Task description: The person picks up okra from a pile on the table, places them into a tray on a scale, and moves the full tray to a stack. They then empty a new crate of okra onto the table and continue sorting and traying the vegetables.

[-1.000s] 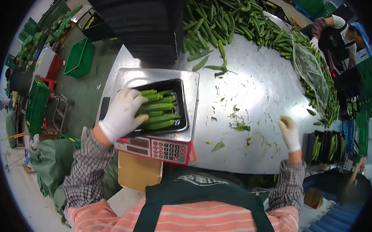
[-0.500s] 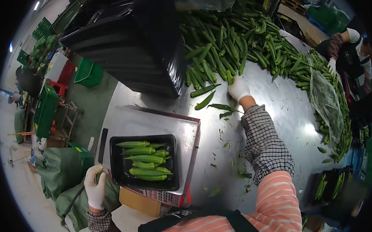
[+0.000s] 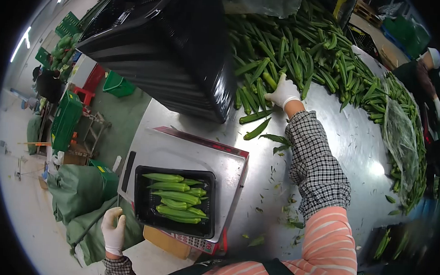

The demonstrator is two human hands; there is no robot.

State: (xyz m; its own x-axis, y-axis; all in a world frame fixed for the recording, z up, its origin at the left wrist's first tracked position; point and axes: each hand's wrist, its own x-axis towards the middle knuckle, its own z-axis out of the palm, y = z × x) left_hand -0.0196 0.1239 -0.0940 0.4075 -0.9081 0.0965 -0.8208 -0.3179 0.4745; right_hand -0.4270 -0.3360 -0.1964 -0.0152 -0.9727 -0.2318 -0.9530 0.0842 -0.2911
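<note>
My right hand (image 3: 284, 93), in a white glove, reaches to the near edge of a big heap of okra (image 3: 302, 57). Its thumb and fingers are apart, with the fingertips right at a pale green okra pod (image 3: 269, 81). My left hand (image 3: 113, 231), also gloved, hovers left of the scale with loosely bent fingers, thumb apart and nothing in it. A black tray (image 3: 143, 210) holding several okra pods (image 3: 173, 187) rests on the steel plate of a scale (image 3: 228, 172). Two loose pods (image 3: 257, 129) lie just below the heap.
A tall stack of black trays (image 3: 159, 61) stands behind the scale. Clear plastic film (image 3: 399, 128) covers part of the heap at right, where another person (image 3: 424, 77) stands. Leaf scraps (image 3: 279, 136) litter the metal table (image 3: 337, 157). Green sacks (image 3: 80, 195) sit at left.
My right hand has shifted slightly up into the heap's edge, its thumb now spread from the fingers. The whole view has shifted a little. My left hand stays beside the scale.
</note>
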